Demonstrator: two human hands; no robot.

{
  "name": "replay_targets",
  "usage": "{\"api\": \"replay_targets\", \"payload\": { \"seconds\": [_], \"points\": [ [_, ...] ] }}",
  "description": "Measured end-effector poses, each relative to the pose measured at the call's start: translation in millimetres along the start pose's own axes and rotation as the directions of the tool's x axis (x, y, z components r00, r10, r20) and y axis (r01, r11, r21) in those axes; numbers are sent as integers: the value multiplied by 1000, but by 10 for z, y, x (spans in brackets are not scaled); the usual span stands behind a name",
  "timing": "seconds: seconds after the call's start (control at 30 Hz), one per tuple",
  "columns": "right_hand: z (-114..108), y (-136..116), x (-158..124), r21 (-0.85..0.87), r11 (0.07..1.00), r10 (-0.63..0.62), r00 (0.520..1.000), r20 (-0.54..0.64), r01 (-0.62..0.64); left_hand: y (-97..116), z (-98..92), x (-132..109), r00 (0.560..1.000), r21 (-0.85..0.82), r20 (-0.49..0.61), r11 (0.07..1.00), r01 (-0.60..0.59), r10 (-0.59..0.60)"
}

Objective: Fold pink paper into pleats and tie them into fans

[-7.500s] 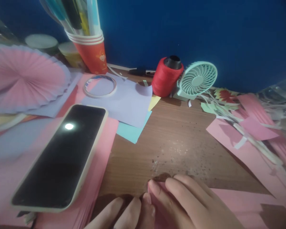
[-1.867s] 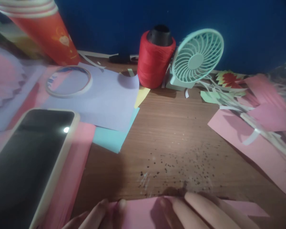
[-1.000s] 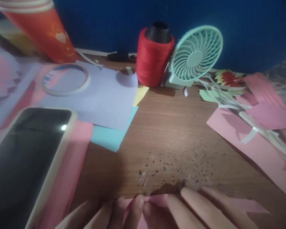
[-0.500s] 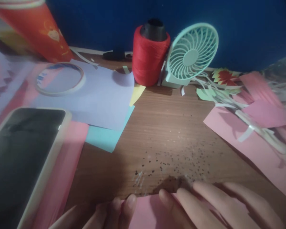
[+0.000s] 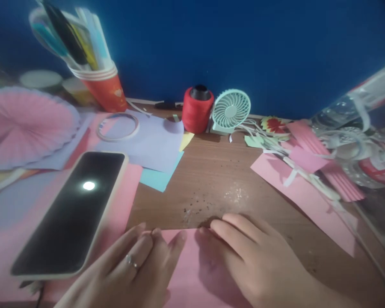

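Observation:
A sheet of pink paper [image 5: 188,273] lies at the near edge of the brown table, partly hidden by both hands. My left hand [image 5: 141,261], with a ring on one finger, is closed on the far left part of the sheet, thumb and fingertips at its far edge. Opposite it, my right hand [image 5: 247,252] grips the same far edge, its fingers bent over it and pressed close together. A strip of bare pink paper shows between the two thumbs. Just beyond the fingers, dark specks and whitish scratches mark the table top [image 5: 208,184].
On the left a phone [image 5: 73,214] rests on coloured paper, near a tape roll [image 5: 136,128] and a pleated paper fan [image 5: 22,128]. A red cup [image 5: 109,92] of pens, red thread spool [image 5: 197,111] and small fan [image 5: 231,110] stand behind. Pink scraps [image 5: 303,196] and a bottle [image 5: 349,102] lie right.
The view has tilted up and pulled back, so more of both hands, the cup's pens and the bottle shows. Both hands stay at the pink paper's far edge.

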State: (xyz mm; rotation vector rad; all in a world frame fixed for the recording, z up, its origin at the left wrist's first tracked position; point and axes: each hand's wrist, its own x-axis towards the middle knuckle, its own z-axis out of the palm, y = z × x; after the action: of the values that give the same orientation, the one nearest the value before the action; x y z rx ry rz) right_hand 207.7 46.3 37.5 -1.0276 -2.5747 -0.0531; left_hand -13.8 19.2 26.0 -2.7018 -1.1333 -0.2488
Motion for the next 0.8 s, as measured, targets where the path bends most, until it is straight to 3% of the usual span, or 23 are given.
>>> {"api": "replay_targets", "payload": {
  "seconds": [0.13,0.2,0.37,0.5,0.67,0.8],
  "points": [
    [-28,62,-22,5,999,-43,999,18,43,39,-111,35,995,-30,22,994,101,-100],
    [-31,102,-60,-15,995,-102,995,1,102,52,-180,53,989,-64,86,990,124,-118],
    [-29,158,-90,-35,983,-179,984,13,179,138,-228,202,950,32,312,999,13,-23],
    [-19,156,-63,-32,980,-198,980,-25,197,224,-140,259,953,117,302,991,-61,23],
    [2,210,-140,17,986,-167,986,-29,167,243,-158,251,977,152,212,988,-5,-28],
    [0,227,-190,52,988,-147,989,-5,147,198,-147,224,990,66,141,998,19,-28]
  ]
}}
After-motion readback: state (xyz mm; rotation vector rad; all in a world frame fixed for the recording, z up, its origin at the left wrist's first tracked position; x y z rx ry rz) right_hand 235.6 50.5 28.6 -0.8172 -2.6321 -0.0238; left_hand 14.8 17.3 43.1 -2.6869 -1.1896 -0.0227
